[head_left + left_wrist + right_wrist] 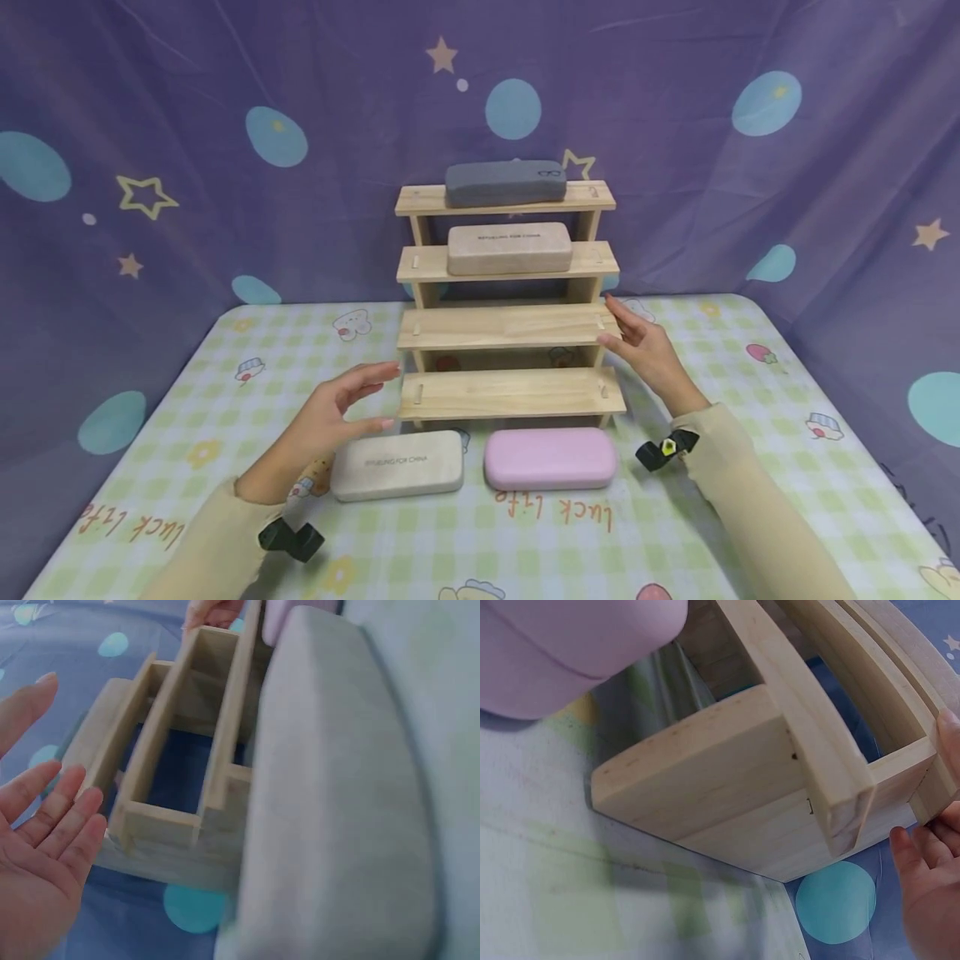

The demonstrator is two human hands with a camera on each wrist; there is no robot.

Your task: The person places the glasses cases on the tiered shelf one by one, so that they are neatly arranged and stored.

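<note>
A wooden stepped display rack (510,325) stands at the back of the table. My right hand (645,346) is at its right end by the second step from the bottom, thumb touching the board and fingers beside it, fairly straight. My left hand (341,408) hovers just off the left end, thumb and fingers spread, holding nothing. Below it lies a cream glasses case (397,467) with printed lettering, and a pink glasses case (551,458) lies to its right. A grey-blue glasses case (506,183) sits on the top step, a beige glasses case (510,248) one step lower.
A green-checked tablecloth (300,433) with cartoon prints covers the table. Right behind the rack hangs a purple curtain (360,108) with stars and blue dots. Dark wrist devices (291,540) are worn at both sleeves.
</note>
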